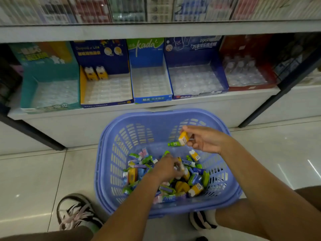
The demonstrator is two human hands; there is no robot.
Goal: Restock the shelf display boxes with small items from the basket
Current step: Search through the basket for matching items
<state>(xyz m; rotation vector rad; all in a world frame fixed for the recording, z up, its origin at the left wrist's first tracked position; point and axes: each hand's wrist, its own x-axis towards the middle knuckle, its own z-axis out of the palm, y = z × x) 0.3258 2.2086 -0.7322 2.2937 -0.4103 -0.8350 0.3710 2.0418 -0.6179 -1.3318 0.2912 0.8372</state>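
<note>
A blue plastic basket (121, 136) stands on the floor below the shelf, its bottom covered with several small yellow, green, blue and pink items (194, 188). My left hand (166, 168) reaches down into the pile, fingers curled among the items; what it holds is hidden. My right hand (203, 140) hovers above the basket's right side and pinches a small yellow carton (183, 138). On the shelf, the yellow-sided display box (83, 84) holds two matching yellow cartons (95, 73) at its back.
Beside it stand a teal box (27, 91), a blue "kada" box (152, 99), a dark blue box (199, 94) and a red box (250, 86) with clear trays. My shoes (76, 211) flank the basket on the tiled floor. A black shelf post (278, 94) slants at the right.
</note>
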